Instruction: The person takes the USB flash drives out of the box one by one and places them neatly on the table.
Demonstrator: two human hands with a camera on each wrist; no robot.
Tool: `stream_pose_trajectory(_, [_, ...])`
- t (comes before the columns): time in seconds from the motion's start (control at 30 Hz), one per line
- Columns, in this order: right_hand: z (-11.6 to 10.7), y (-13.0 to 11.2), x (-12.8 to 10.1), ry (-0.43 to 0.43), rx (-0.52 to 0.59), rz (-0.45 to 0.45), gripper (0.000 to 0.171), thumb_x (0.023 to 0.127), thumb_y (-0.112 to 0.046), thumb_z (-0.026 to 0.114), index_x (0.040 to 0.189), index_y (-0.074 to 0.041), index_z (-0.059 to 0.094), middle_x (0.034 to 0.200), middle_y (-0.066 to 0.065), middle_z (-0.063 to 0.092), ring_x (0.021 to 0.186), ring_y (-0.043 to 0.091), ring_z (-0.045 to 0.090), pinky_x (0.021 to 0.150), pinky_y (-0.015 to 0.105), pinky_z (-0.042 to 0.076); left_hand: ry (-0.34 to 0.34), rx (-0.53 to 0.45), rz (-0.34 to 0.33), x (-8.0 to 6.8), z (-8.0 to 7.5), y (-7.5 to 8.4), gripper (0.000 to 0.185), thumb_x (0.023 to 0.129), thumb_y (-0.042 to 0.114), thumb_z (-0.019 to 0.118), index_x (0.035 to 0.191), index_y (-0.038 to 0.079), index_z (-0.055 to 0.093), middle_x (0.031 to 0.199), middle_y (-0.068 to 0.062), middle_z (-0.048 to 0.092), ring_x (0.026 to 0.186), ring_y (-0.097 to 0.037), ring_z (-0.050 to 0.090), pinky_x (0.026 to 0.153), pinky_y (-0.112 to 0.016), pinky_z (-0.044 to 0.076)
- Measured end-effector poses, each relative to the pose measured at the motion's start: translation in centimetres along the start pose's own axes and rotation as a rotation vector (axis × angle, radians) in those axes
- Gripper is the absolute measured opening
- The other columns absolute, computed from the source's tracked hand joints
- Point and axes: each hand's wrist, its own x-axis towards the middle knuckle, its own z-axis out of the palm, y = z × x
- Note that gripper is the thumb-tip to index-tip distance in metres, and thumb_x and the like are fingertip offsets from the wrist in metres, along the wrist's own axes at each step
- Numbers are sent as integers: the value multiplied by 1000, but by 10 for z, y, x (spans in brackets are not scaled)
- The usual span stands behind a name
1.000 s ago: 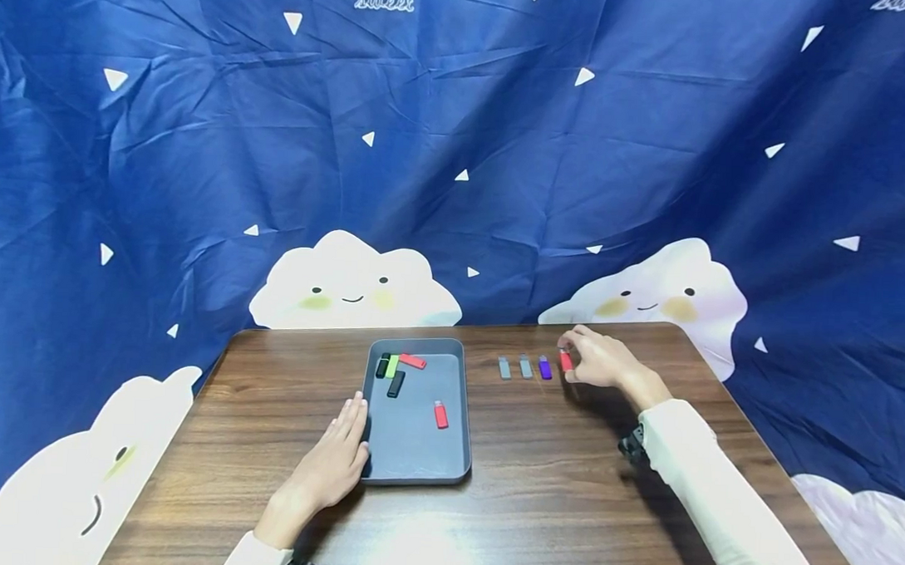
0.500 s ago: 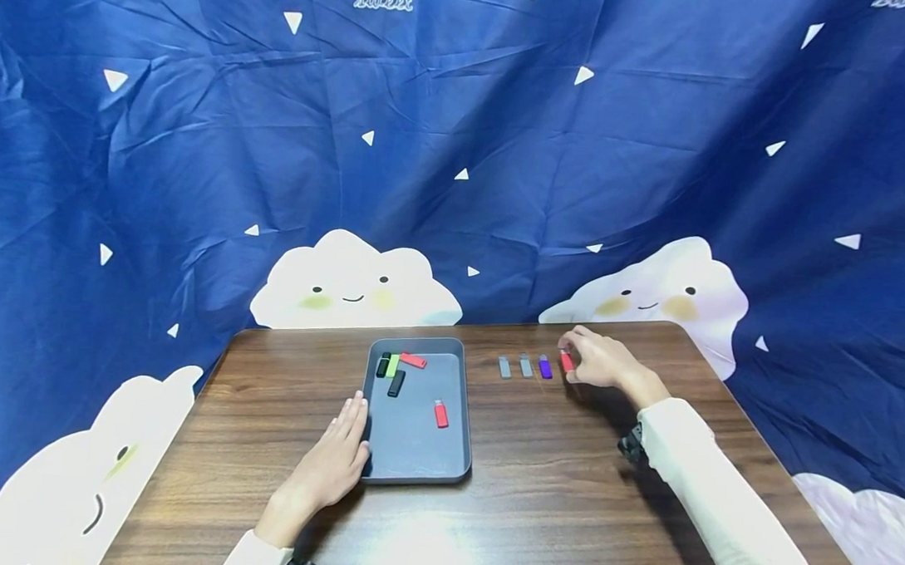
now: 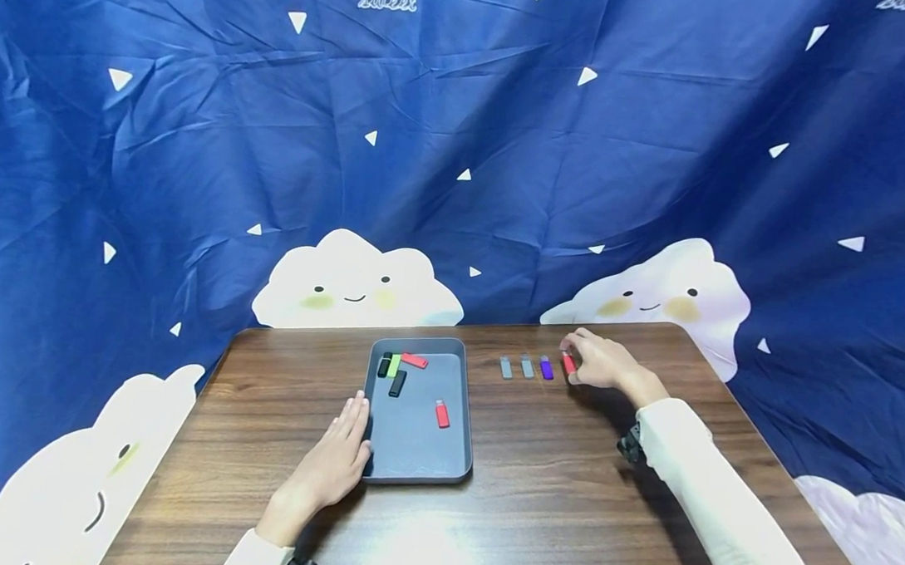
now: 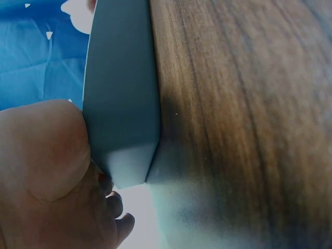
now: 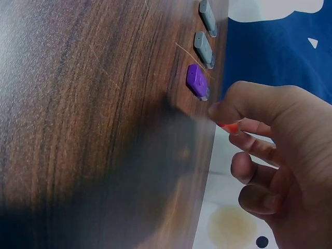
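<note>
Navy cloth (image 3: 457,150), creased and printed with white triangles and smiling clouds, hangs behind everything. Below it lies the wood-grain worktop (image 3: 550,485), dark brown, smooth and glossy, with rounded far corners. On it stands the grey tray (image 3: 416,468), a shallow rectangle with rounded corners and a low matte wall; in the left wrist view that wall looks plain and smooth.

Inside the tray, at its far left corner, sit a black stick (image 3: 383,365) and a green stick (image 3: 393,365) side by side, with a red stick (image 3: 414,361) slanted just right of them and a second black stick (image 3: 397,384) just nearer. Another red stick (image 3: 442,413) lies alone toward the tray's right wall. All are small, flat, blocky pieces.

The left hand (image 3: 334,461) rests flat against the tray's left wall, fingers straight and relaxed, grasping nothing.

Right of the tray, apart from it, a row lies on the bare worktop: two grey sticks (image 3: 505,367) (image 3: 527,367), then a purple stick (image 3: 546,368) with a metal end. At the row's right end the right hand (image 3: 603,361) pinches the red drive (image 3: 568,363) between thumb and curled fingers; it is small, bright red and largely hidden, low at the worktop.
</note>
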Motion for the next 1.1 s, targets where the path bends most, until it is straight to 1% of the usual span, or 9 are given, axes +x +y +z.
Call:
stream_pose_trajectory(0.13, [1,1,1,-2,1,-2,55,70,-20,86,121,-10,70,118,7,65,88,27,68,77,52,59,11,6,8,1,1,-2,62,109,14,49,161,-13,31,172,-30,27,158,-50,30,126,-67,33])
stream_pose_trajectory(0.2, [1,1,1,-5,6,-1,55,69,-18,86,121,-10,70,118,7,65,88,26,68,76,53,58,23,23,25,1,3,-4,62,109,16,48,161,-13,31,172,-30,28,158,-50,31,126,-66,33])
stream_pose_trajectory(0.27, [2,2,2,-10,11,4,55,69,-18,86,121,-10,69,117,7,64,88,26,67,77,53,58,27,12,29,1,3,-3,62,109,15,48,161,-13,31,171,-31,28,157,-51,31,125,-67,33])
stream_pose_trajectory(0.43, [6,2,4,-18,20,11,56,69,-18,86,121,-10,69,118,8,64,91,28,68,79,54,58,4,-6,3,1,-1,2,62,108,13,50,161,-14,31,172,-31,27,158,-50,30,126,-66,32])
stream_pose_trajectory(0.63, [9,1,5,-33,30,22,56,70,-18,86,122,-10,68,119,7,63,94,29,69,83,55,59,-3,6,-11,0,-2,3,61,109,14,49,161,-13,31,172,-30,27,159,-49,30,127,-65,32])
stream_pose_trajectory(0.93, [14,5,8,-43,41,32,56,71,-15,85,123,-9,68,121,9,63,100,31,69,87,57,58,-41,25,-39,1,-3,4,63,110,16,49,163,-12,28,174,-27,23,162,-46,26,130,-62,29])
stream_pose_trajectory(1.0, [16,5,8,-43,47,35,55,71,-14,85,124,-9,67,121,10,63,102,32,69,89,58,58,-24,24,-29,1,-1,1,63,110,16,49,163,-11,29,174,-27,24,161,-46,27,130,-62,29])
stream_pose_trajectory(1.1, [17,5,8,-45,55,38,55,72,-13,83,124,-8,68,122,10,64,103,32,69,90,58,58,-25,21,-30,1,0,1,63,111,17,49,163,-11,29,174,-27,24,161,-46,27,130,-62,29])
